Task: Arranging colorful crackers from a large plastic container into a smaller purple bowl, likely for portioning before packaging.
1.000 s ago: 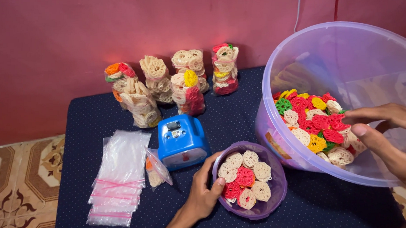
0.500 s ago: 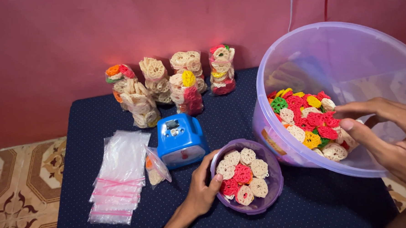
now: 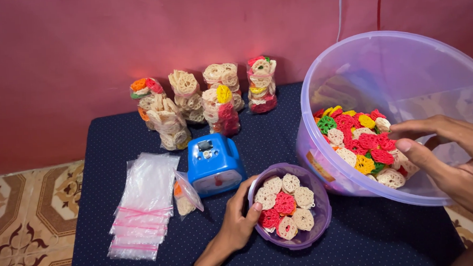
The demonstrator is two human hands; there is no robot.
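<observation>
Two hands: left hand point(image 3: 239, 219) fingers gripping purple bowl point(image 3: 320, 228); right hand point(image 3: 453, 158) fingers open over crackers point(image 3: 361, 138).

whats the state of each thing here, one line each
left hand: gripping the rim of the small bowl
right hand: open, reaching into the tub
small purple bowl: upright, filled with crackers
big clear tub: tilted, partly filled
filled cracker bags: packed, standing by the wall
empty zip bags: flat, stacked
blue device: upright, untouched

Two bare hands showing, left hand point(image 3: 239, 222) wearing a thin dark band at the wrist, right hand point(image 3: 450, 161) wearing nothing, no sleeves showing
</observation>
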